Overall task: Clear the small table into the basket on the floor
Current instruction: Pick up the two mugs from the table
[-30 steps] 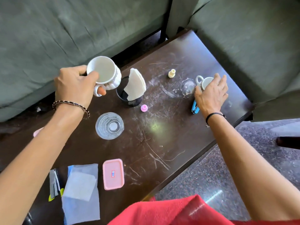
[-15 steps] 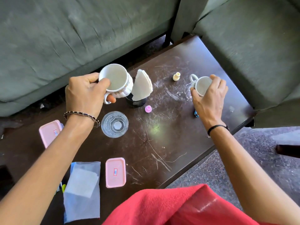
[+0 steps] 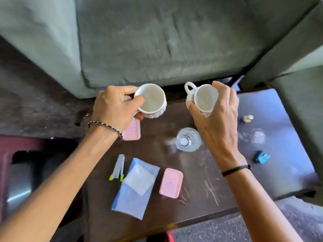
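My left hand (image 3: pixel 115 107) grips a white ribbed mug (image 3: pixel 153 100) held up over the far left edge of the dark brown table (image 3: pixel 201 186). A second white mug (image 3: pixel 202 96) is in my right hand (image 3: pixel 218 119), lifted above the table's back edge. A maroon basket (image 3: pixel 7 154) with a metal item inside stands on the floor at the far left. On the table lie a clear glass (image 3: pixel 187 142), two pink lidded boxes (image 3: pixel 171 182) (image 3: pixel 132 131), a blue plastic bag (image 3: pixel 134 187) and a blue clip (image 3: pixel 261 157).
Grey-green sofa cushions (image 3: pixel 157 41) close the back and right sides. Grey pens with yellow tips (image 3: pixel 118 167), a small cream cap (image 3: pixel 247 118) and a clear lid (image 3: pixel 258 137) also lie on the table. Speckled floor shows at the bottom right.
Both hands have lifted their mugs and swung left with my view. The right mug left the table's right side. The basket has come into sight at the left.
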